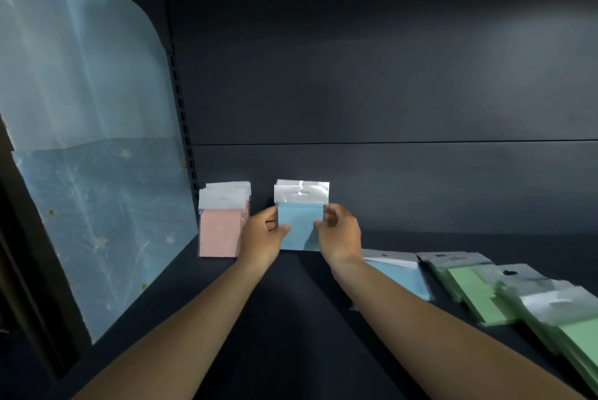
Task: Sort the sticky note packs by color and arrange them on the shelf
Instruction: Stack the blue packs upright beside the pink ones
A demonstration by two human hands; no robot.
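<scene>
Blue sticky note packs (301,225) stand upright, gripped by both hands (263,234) (339,231); no readable writing.

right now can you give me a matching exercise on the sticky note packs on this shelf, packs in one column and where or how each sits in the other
Packs:
1. pink packs
2. blue packs standing upright
3. single blue pack
4. green packs

Places:
A. spread out flat at the far right of the shelf
B. held upright between the left hand and right hand
C. standing at the back left, beside the pale blue sheet
D. lying flat just right of the right forearm

Pairs: 1-C, 2-B, 3-D, 4-A
</scene>
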